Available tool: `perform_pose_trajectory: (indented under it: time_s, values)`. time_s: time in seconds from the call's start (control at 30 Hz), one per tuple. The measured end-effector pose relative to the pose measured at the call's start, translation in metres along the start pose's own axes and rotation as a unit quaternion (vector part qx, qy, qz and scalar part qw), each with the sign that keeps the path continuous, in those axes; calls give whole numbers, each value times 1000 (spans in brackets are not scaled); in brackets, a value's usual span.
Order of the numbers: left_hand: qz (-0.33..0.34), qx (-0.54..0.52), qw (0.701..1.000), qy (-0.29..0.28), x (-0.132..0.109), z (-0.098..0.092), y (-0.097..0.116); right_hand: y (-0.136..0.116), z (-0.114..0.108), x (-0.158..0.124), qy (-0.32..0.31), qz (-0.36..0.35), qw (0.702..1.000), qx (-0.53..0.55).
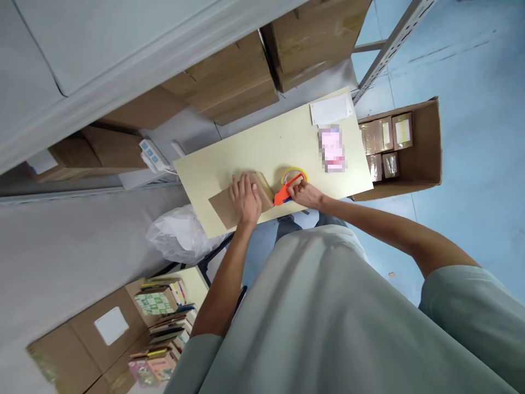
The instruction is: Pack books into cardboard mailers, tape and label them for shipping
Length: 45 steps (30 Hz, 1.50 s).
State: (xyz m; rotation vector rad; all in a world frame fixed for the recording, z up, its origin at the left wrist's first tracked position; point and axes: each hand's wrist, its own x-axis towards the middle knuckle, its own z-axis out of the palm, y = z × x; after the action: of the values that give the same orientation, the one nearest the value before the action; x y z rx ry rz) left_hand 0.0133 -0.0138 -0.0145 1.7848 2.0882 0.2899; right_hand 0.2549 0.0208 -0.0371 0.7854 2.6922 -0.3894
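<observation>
On the pale table [262,145] lies a brown cardboard piece [222,208], folded up at its right part into what looks like a small box. My left hand [246,200] presses on it with the fingers stretched out. In my right hand [304,194] is an orange tape dispenser [281,195], its front end close to or touching the right side of the cardboard. A roll of tape with a yellow rim [288,171] shows on the dispenser. My right fingers wrap around the handle.
White papers [331,109] and a blurred pink item [332,149] lie at the table's right. A carton [426,145] with several wrapped packages stands beyond that edge. Shelf cartons [233,76] line the back, with a power strip [152,155] nearby. Books [172,328] stand lower left, near a plastic bag [176,232].
</observation>
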Motion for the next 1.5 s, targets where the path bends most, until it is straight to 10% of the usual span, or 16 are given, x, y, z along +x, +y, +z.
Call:
perform_pose_trajectory:
  time_s: [0.3,0.67,1.1,1.5]
  values:
    - [87,-5,995,-58,-21,18,11,-66,5,1,14,3,998,58]
    - [93,-13,994,-53,-20,19,10,33,-6,0,-18,83,996,13]
    - [92,-36,994,-45,-19,23,10,81,-29,-13,-51,140,988,45]
    - [90,-52,994,-43,-17,26,9,46,-44,51,-39,144,987,63]
